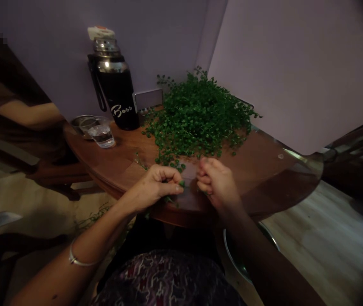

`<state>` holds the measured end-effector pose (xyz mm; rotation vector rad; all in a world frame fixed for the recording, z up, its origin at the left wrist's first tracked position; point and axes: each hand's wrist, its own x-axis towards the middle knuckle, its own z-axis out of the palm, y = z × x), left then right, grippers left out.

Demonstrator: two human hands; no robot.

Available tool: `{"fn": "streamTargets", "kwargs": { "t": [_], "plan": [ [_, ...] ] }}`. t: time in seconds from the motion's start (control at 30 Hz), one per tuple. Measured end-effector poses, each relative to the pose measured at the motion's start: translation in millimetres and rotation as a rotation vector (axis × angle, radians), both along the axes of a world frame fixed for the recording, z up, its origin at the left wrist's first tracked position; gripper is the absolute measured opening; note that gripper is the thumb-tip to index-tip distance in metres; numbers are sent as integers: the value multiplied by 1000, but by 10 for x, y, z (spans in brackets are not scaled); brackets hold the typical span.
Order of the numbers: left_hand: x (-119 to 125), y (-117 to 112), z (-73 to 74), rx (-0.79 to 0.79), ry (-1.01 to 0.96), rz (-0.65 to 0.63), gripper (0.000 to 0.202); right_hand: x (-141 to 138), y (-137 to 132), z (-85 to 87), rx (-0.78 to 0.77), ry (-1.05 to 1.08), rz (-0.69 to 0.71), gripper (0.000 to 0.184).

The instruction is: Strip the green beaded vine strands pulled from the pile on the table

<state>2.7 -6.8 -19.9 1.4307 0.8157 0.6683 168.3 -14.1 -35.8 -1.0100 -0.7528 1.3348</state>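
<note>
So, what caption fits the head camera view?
Left hand and right hand at small-leaved green sprigs on a wooden table.

Item: heap of leafy green sprigs (194,114)
Leaves: were small, round, green, on thin stems
Place: lay on wooden counter (105,159), trailing toward near edge
Loose piece: one sprig (181,183) was pinched in left fingers (168,178)

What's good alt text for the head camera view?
Seen from the wearer's head, the left hand pinches a green sprig while the right hand curls beside it, before a mound of small-leaved greens on a rounded wooden table, with a black Boss flask behind.
</note>
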Motion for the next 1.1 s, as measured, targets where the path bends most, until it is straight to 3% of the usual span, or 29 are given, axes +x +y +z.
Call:
{"fn": "streamTargets", "kwargs": {
  "t": [0.1,0.2,0.33,0.47,0.63,0.73,0.87,0.93,1.0,1.1],
  "plan": [
    [-44,-11,12,-46,-3,45,18,51,3,8,17,43,-59,29],
    [-47,6,16,-19,-3,127,19,7,-38,-37,72,-128,123,21],
    [-19,46,9,5,32,69,19,-50,-97,-48,242,-477,286,19],
    [-8,56,-10,40,64,46,21,-31,-120,10,374,-794,293,12],
    [6,37,-27,80,102,6,19,-69,-153,4,394,-875,227,11],
    [14,29,-28,111,83,-1,18,-136,-158,-44,307,-762,158,15],
    [-28,26,-20,91,25,-30,18,-98,-90,-33,67,-246,20,17],
    [-73,26,-14,40,-10,-27,17,10,-60,25,37,-1,-104,17],
    [-109,32,-12,-12,-67,56,16,133,-67,87,50,160,-160,17],
    [-101,62,-20,-74,-179,255,14,232,-142,140,14,286,-36,10]
  ]
}}
